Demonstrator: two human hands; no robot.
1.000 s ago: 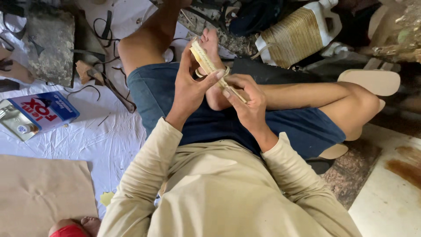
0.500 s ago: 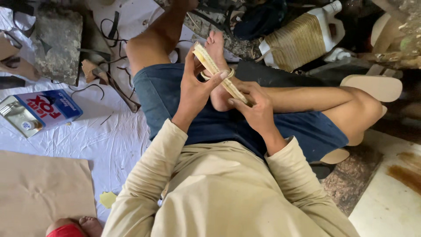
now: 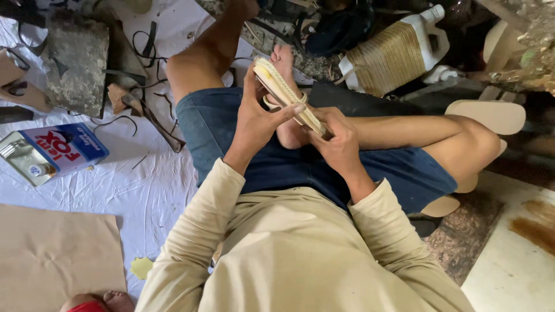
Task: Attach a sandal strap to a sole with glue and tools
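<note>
Gripping a pale sandal sole (image 3: 287,95) edge-up, the left hand (image 3: 257,124) and right hand (image 3: 338,141) both clamp it; loosened fingers might drop it onto the lap.

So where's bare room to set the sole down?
Both hands, left and right, hold the sole. Free: white sheet between the blue tin, cardboard and left leg; pale floor at lower right. Crowded: scraps and straps by the stone, and around the wrapped jug.
</note>
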